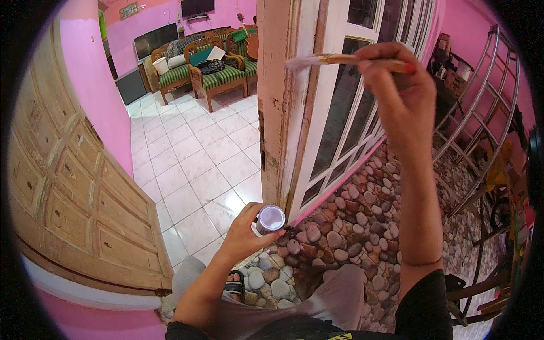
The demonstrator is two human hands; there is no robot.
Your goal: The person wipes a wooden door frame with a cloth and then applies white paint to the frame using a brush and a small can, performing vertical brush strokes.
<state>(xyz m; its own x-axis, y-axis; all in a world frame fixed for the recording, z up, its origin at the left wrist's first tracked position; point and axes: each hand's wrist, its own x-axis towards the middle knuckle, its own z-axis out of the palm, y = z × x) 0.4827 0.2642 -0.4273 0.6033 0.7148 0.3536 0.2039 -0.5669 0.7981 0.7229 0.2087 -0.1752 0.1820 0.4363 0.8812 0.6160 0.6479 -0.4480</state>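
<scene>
In my right hand (396,85), raised at the upper right, is a paintbrush (340,58) gripped by its wooden handle. Its pale bristles point left and meet, or nearly meet, the white-streaked edge of the door frame (275,113); exact contact is hard to tell. The frame's left face is worn brown, with white paint along the side toward the window. Low in the middle, my left hand (249,229) is wrapped around a small cup-shaped container (271,219) with pale, whitish contents. The container is held upright near the foot of the frame.
A brown panelled door (85,187) stands open at left. White-framed windows (340,102) adjoin the frame. Beyond the doorway are white floor tiles (192,147) and green-striped chairs (218,79). A metal ladder (481,119) leans at right over pebble-patterned flooring (351,221).
</scene>
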